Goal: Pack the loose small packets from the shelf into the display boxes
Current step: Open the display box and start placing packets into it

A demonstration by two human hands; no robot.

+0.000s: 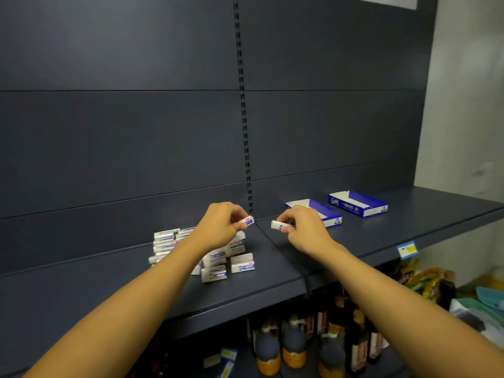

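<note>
A pile of small white-and-blue packets (215, 264) lies on the dark shelf (272, 271), left of centre. My left hand (221, 227) hovers above the pile, pinching one packet (246, 221) between thumb and fingers. My right hand (305, 230) is a little to the right and holds another packet (279, 225) by its end. Two open blue-and-white display boxes lie further right on the shelf: the near box (327, 212) just behind my right hand and the far box (360, 204) beyond it. I cannot see what the near box holds.
A slotted upright (242, 105) runs down the dark back panel. A blue price tag (407, 249) hangs on the shelf's front edge. Below the shelf stand several dark bottles (294, 347), and colourful bags (431, 279) lie at the lower right.
</note>
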